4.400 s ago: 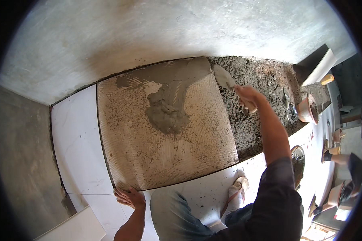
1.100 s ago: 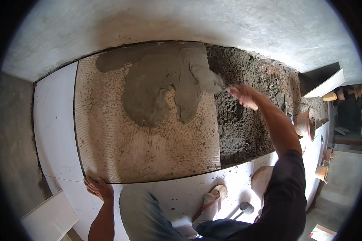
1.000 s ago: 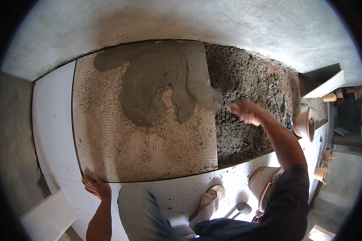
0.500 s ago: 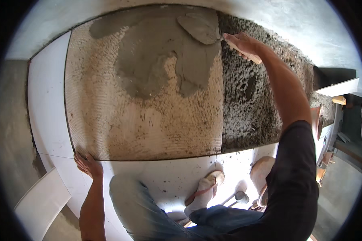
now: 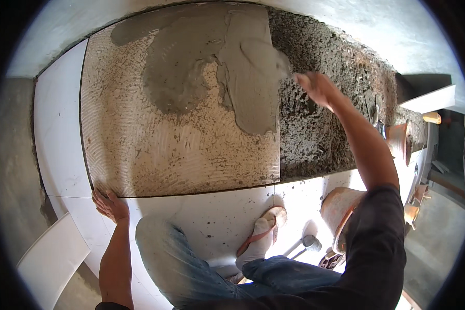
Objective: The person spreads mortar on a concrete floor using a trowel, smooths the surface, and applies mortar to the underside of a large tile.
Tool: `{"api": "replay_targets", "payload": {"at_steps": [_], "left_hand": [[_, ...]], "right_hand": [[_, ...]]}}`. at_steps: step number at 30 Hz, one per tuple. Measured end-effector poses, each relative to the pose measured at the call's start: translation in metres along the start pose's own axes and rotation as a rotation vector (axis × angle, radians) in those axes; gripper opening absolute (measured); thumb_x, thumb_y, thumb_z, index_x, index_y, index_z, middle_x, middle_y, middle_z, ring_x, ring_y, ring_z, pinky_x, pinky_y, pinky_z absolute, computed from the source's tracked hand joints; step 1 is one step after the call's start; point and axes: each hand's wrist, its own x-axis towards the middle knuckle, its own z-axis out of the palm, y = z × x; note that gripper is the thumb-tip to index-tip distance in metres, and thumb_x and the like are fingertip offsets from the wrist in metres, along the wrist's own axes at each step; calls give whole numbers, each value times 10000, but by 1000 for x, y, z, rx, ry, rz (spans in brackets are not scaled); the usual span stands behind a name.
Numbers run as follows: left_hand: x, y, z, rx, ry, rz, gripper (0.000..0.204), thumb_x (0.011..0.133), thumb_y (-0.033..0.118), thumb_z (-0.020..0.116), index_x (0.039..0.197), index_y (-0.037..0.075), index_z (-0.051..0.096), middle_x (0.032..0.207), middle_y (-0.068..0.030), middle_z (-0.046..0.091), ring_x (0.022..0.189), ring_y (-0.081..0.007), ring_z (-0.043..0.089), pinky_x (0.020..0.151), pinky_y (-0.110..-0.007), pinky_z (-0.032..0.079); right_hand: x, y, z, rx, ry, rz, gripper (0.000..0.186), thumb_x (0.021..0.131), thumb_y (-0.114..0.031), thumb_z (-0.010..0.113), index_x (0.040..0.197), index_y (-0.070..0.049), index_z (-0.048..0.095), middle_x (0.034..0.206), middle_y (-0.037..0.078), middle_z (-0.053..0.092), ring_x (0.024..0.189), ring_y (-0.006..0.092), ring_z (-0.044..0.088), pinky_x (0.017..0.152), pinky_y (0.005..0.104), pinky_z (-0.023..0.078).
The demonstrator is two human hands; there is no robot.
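My right hand [image 5: 320, 92] is closed round the handle of a trowel, whose blurred blade [image 5: 263, 59] lies over wet grey mortar [image 5: 181, 67]. That mortar covers the far part of a large tan slab [image 5: 181, 150] with fine ridges and dark specks. A smooth strip of it runs down near the slab's right edge. My left hand [image 5: 111, 205] rests with fingers spread at the slab's near left corner, where white floor tiles [image 5: 59, 124] meet it.
Rough dark mortar bed [image 5: 310, 139] lies to the right of the slab. A bucket [image 5: 341, 209], a mallet [image 5: 310, 242] and my sandalled foot [image 5: 263, 232] are on the near tiles. A loose white tile [image 5: 54, 261] leans at the left. Grey walls [image 5: 346, 20] border the far side.
My right hand and the trowel have moved nearer to me. The mortar strip by the slab's right edge now reaches farther toward me. My left hand stays at the corner.
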Motion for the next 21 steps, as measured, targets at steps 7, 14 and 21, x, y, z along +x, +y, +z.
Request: {"api": "replay_targets", "payload": {"at_steps": [7, 14, 21], "left_hand": [[-3, -10, 1, 0, 34, 6, 628, 981, 502, 267, 1454, 89, 286, 1526, -99, 266, 1427, -278, 179, 1135, -524, 102], [-5, -4, 3, 7, 35, 11, 617, 981, 453, 331, 1452, 58, 276, 1531, -100, 259, 1427, -287, 182, 1141, -519, 103], [-4, 1, 0, -36, 47, -2, 630, 972, 462, 342, 1454, 63, 272, 1534, -93, 254, 1431, -284, 170, 1143, -523, 90]], "right_hand": [[-41, -31, 18, 184, -175, 192, 728, 934, -664, 247, 1166, -54, 571, 646, 77, 533, 512, 139, 505, 597, 356, 549], [-162, 12, 89, -127, -326, -199, 708, 905, -699, 297, 1049, -86, 619, 841, 167, 638, 804, 285, 636, 745, 470, 508], [-155, -35, 106, -53, -167, -37, 725, 905, -705, 292, 865, -42, 583, 786, 174, 635, 749, 324, 632, 753, 476, 501]]}}
